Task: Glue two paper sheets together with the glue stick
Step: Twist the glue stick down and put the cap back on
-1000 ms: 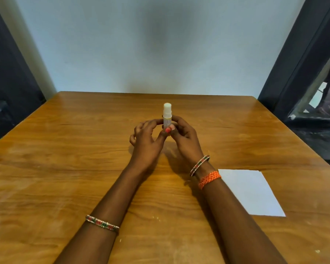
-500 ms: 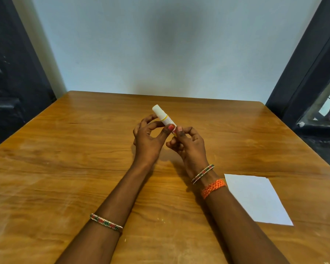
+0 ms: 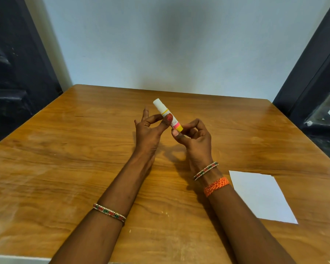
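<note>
the surface [image 3: 84,159] looks like glossy varnished wood with visible grain. at 4 o'clock lies matt white paper [image 3: 259,195]. the glue stick [image 3: 167,116] looks like smooth plastic. one wristband [image 3: 216,186] is woven orange thread.

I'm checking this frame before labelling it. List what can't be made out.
- Paper, head view: looks like one sheet; a second beneath can't be told.
- Glue stick: label print too small; left hand thumb covers its middle.
- Stick's base: right hand fingers hide it.
- Elbows: cut off by the bottom edge.
</note>
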Motion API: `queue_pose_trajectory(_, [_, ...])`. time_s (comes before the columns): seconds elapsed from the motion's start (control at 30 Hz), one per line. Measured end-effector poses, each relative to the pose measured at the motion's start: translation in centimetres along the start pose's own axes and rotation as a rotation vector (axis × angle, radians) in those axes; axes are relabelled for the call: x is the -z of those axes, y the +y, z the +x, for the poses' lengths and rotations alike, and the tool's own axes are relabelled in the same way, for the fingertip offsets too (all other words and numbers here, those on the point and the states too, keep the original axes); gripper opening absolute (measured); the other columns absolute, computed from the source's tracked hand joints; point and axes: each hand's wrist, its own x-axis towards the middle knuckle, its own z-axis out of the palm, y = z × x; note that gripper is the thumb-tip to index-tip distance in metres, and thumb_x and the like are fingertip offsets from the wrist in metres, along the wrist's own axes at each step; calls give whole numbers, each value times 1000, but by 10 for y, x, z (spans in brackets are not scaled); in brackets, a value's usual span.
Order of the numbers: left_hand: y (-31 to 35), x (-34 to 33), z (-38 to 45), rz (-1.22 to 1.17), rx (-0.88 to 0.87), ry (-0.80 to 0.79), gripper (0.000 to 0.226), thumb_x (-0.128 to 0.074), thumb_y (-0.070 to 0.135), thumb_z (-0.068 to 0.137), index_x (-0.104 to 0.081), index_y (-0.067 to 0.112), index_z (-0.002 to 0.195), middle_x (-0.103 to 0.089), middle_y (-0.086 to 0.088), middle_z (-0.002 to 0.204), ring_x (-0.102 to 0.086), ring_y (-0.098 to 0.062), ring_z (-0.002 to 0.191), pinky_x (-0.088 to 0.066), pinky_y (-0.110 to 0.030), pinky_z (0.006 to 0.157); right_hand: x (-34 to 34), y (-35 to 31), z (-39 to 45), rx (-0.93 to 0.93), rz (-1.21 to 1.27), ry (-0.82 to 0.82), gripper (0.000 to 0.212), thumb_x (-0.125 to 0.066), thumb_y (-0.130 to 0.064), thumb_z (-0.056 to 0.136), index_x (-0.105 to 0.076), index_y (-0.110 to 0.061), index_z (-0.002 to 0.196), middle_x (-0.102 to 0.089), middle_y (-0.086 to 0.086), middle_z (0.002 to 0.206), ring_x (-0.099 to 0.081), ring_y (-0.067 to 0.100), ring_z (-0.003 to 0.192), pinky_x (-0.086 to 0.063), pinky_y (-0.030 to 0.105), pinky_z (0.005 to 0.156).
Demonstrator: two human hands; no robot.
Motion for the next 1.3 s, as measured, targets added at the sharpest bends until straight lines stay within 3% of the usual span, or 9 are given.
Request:
queue_pose_trajectory(0.17, [-5, 2, 5, -54, -26, -27, 52, -75, 71, 33, -72, 36, 72, -32, 6, 152, -12, -19, 144, -15, -57, 113, -1, -8, -3, -160, 101, -80, 17, -62, -7, 83, -54, -20, 90, -67, 4, 88, -64, 5, 79, -41, 26, 73])
queue_pose_trajectory(0.3, [-4, 1, 3, -72, -17, -49, 30, -79, 49, 53, -72, 32, 78, -32, 6, 151, -11, -19, 144, -14, -57, 114, -2, -9, -4, -257, 175, -136, 7, -51, -26, 91, -56, -24, 86, -69, -4, 81, -65, 3, 83, -32, 34, 78])
queue_pose_trajectory(0.47, [-3, 0, 2, -44, -5, -19, 13, -76, 35, 68, -69, 34, 80, -31, 5, 152, -9, -19, 145, -14, -55, 114, -2, -10, -3, -11, 30, -31, 18, -66, -7, 81, -51, -17, 81, -69, 15, 95, -69, 12, 88, -48, 22, 74])
queue_pose_trajectory(0.6, [-3, 0, -1, -116, -5, -56, 30, -76, 51, 53, -73, 33, 77, -32, 3, 151, -12, -18, 144, -15, -54, 114, -4, -10, -6, 139, -250, 80, 24, -75, -12, 74, -54, -21, 82, -68, -2, 92, -65, 12, 94, -49, 26, 79])
queue_pose_trajectory(0.73, [-5, 3, 2, -149, -19, -72, 39, -79, 58, 47, -76, 34, 77, -32, 5, 151, -18, -18, 143, -19, -53, 114, -8, -11, -8, -105, 19, -43, 13, -58, -24, 89, -52, -15, 97, -70, 3, 76, -66, 7, 81, -42, 25, 78])
queue_pose_trajectory(0.83, [-7, 6, 4, -164, -21, -99, 52, -80, 63, 43, -76, 30, 83, -32, 6, 151, -20, -18, 142, -21, -54, 113, -9, -9, -8, -200, 181, -61, 9, -50, -25, 93, -53, -17, 90, -70, -3, 65, -66, 4, 76, -35, 24, 70])
queue_pose_trajectory(1.1, [-8, 3, 4, -108, -29, -84, 40, -80, 62, 42, -74, 40, 75, -33, 4, 151, -12, -19, 144, -14, -56, 114, -7, -9, -6, -41, 6, 48, 25, -69, 0, 77, -53, -18, 83, -67, 20, 99, -66, 23, 93, -50, 26, 73])
queue_pose_trajectory(1.2, [-9, 4, 5, -137, -35, -108, 40, -77, 61, 44, -75, 39, 78, -34, 4, 151, -17, -17, 143, -18, -53, 114, -9, -13, -8, -190, 168, -21, 11, -58, -11, 87, -52, -17, 94, -70, 9, 80, -65, 5, 75, -42, 23, 68])
queue_pose_trajectory(1.3, [-9, 5, 4, -133, -23, -126, 54, -78, 68, 40, -75, 36, 84, -33, 7, 151, -19, -18, 142, -20, -54, 113, -10, -14, -10, -271, 196, -54, 10, -48, -27, 94, -52, -18, 95, -67, 2, 76, -62, 6, 80, -35, 27, 71])
